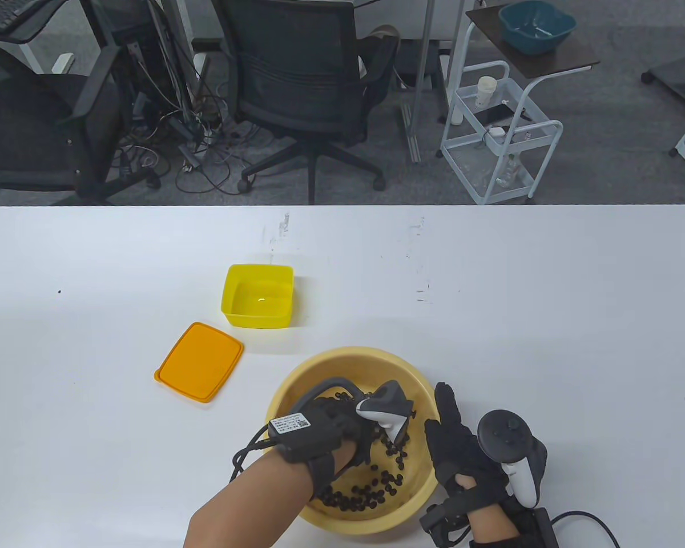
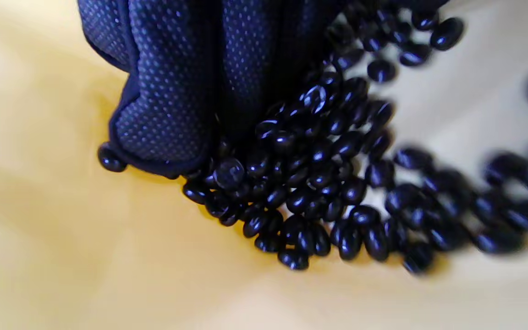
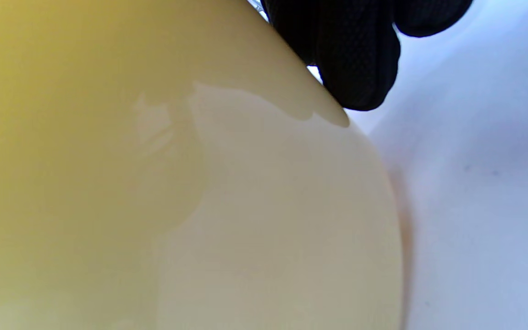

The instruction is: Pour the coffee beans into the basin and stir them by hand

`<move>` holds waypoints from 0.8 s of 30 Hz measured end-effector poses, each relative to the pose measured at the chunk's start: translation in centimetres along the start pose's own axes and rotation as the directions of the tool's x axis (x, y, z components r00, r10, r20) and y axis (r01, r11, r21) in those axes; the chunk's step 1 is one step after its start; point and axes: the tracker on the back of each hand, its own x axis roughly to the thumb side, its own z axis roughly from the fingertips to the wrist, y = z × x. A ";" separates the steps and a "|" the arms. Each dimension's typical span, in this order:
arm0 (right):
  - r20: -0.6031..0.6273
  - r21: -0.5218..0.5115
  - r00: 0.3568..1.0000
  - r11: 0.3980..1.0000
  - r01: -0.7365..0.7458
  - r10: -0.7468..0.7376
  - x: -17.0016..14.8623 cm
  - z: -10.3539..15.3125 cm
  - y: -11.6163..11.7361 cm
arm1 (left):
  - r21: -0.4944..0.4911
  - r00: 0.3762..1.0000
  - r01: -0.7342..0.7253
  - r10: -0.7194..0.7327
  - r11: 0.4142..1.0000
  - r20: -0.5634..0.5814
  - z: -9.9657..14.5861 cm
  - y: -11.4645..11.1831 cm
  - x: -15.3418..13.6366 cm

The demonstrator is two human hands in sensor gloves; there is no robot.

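Gloved fingers (image 2: 163, 91) of our left hand (image 1: 325, 425) sit down among the coffee beans (image 2: 319, 183) in the basin (image 1: 342, 357)

We have that hand inside the basin, fingers straight and pressed into the pile, gripping nothing; beans lie on the basin floor mostly toward its near and right side, so they sit just right of the stirring fingers. Our right hand (image 1: 462, 451) rests flat against the basin's outer right wall, fingers extended, steadying it. Beyond the basin's far-left rim stand the yellow box (image 1: 258, 295), poured out, and its orange lid (image 1: 198, 362). We judge the next sweep should run rightward through the pile
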 end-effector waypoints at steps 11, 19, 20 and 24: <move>0.002 0.006 1.000 1.000 -0.006 0.006 0.0 0.0 0.0 | -0.280 0.571 -0.591 0.637 0.757 0.518 -1.1 0.6 0.6; 0.003 0.007 1.000 1.000 -0.005 0.005 0.0 0.0 0.0 | 0.202 0.620 -0.749 0.560 0.631 0.549 0.0 1.8 -2.4; 0.003 0.007 1.000 1.000 -0.005 0.005 0.0 0.0 0.0 | 0.273 0.673 -0.713 0.520 0.646 0.527 0.1 1.8 -2.6; 0.003 0.008 1.000 1.000 -0.003 0.003 0.0 0.0 0.0 | 0.443 0.855 -0.512 0.387 0.736 0.345 0.8 1.9 -2.9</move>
